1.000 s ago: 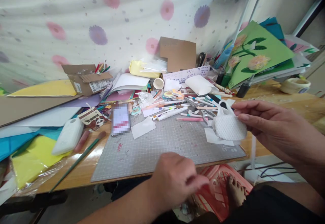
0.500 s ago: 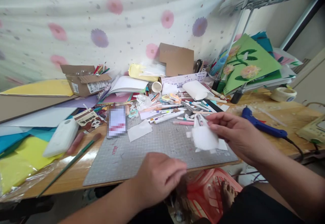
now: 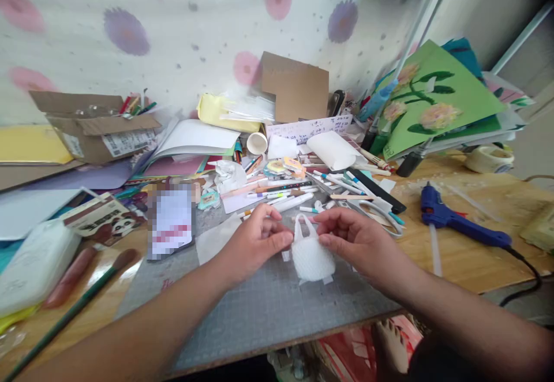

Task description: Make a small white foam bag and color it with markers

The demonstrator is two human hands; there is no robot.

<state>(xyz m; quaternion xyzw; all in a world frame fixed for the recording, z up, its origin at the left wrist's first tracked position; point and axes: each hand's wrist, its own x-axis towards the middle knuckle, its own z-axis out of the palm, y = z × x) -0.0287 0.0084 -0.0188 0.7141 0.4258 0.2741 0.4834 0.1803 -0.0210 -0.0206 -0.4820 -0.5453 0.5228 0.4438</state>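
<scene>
A small white mesh basket (image 3: 311,258) with a loop handle hangs just above the grey cutting mat (image 3: 259,307). My right hand (image 3: 359,243) pinches its right side near the handle. My left hand (image 3: 255,240) has its fingers curled together at the basket's upper left edge, touching it. Small white paper scraps lie on the mat under the basket.
Markers and pens (image 3: 285,188) are strewn behind the mat. A blue glue gun (image 3: 454,220) lies to the right, scissors (image 3: 381,214) beside it. A phone (image 3: 171,220), a paintbrush (image 3: 73,307), a cardboard box (image 3: 95,125), green card (image 3: 437,99) and a tape roll (image 3: 489,157) lie around.
My left hand rose from below the table edge to meet the basket. My right hand carried the basket left and lower, over the mat. The view moved closer to the desk.
</scene>
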